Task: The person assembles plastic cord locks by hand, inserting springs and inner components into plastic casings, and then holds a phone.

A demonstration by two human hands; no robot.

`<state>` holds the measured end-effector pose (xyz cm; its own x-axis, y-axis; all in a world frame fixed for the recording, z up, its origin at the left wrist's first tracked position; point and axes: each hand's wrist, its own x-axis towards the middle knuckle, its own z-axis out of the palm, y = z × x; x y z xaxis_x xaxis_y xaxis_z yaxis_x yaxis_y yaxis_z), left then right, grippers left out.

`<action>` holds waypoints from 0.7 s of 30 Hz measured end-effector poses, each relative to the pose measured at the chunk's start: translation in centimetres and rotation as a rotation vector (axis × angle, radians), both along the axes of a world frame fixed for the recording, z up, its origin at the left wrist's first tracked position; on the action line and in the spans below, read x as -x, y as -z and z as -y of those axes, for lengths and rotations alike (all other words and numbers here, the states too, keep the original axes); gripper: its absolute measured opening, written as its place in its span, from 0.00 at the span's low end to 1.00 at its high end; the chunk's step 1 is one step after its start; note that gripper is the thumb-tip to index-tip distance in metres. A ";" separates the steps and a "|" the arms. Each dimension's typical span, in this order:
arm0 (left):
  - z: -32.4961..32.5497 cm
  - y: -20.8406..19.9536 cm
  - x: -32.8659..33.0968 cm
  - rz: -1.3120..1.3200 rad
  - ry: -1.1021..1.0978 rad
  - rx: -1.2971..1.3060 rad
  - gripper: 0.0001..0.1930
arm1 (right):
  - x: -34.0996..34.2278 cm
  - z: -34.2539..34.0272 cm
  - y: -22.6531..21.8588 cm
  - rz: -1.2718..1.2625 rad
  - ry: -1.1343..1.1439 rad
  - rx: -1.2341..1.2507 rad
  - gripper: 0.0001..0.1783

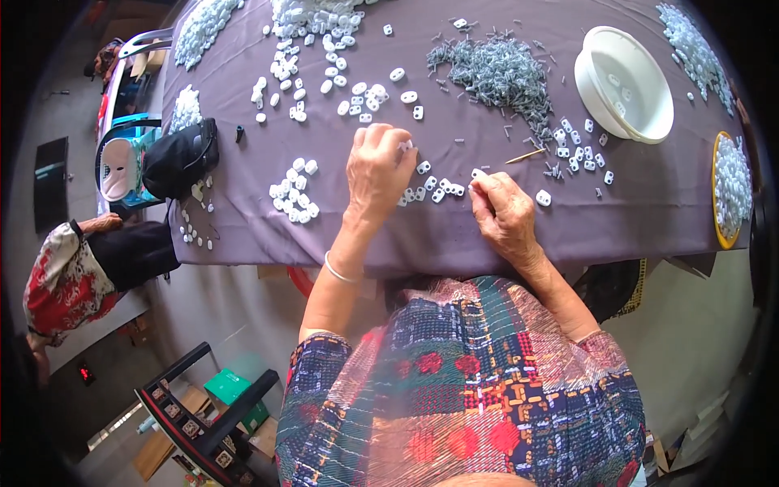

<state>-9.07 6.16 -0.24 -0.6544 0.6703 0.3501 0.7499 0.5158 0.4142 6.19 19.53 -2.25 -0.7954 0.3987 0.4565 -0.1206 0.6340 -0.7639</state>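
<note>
Over the cloth, my left hand (375, 174) is closed in a pinch around a small white two-holed plastic piece (406, 147), partly covered by the fingers. My right hand (506, 209) is closed too, its fingertips at another white plastic piece (477, 173) that is mostly hidden. Between the hands lies a loose row of white two-holed pieces (438, 195). One single piece (543, 197) rests to the right of my right hand. Just beyond that hand is a thin pointed wooden stick (526, 156). A heap of small grey pins (501, 73) spreads farther back.
The table has a dark purple cloth (243, 235). A white basin (586, 73) stands at the back right, and a yellow-rimmed tray (719, 207) at the right edge. White pieces (294, 191) cluster left. A black bag (182, 158) hangs by the left edge; another person (73, 276) is beyond it.
</note>
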 end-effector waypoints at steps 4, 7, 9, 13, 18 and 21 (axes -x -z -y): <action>1.5 -0.5 -1.5 0.035 0.006 -0.090 0.14 | 0.0 -0.1 -0.2 0.001 -0.014 -0.032 0.13; 2.7 -0.6 -1.9 -0.016 -0.153 -0.120 0.14 | 0.0 0.0 0.1 -0.012 -0.027 -0.124 0.12; 4.0 -0.5 -1.8 0.035 -0.214 -0.099 0.13 | -0.1 0.3 0.0 0.018 -0.024 -0.162 0.12; 4.4 -0.5 -2.0 0.088 -0.253 -0.090 0.10 | -0.2 0.3 -0.2 0.036 -0.009 -0.187 0.11; 2.6 -0.5 -2.0 0.069 -0.165 -0.067 0.09 | -0.2 0.3 -0.4 0.066 -0.074 -0.258 0.11; 1.9 -0.4 -1.9 0.012 -0.103 0.008 0.09 | -0.2 0.4 -0.4 0.071 -0.079 -0.242 0.11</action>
<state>-7.21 4.28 0.15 -0.7240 0.6018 0.3370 0.6878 0.5933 0.4182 6.35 19.18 -1.85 -0.8532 0.2199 0.4730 -0.1286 0.7901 -0.5994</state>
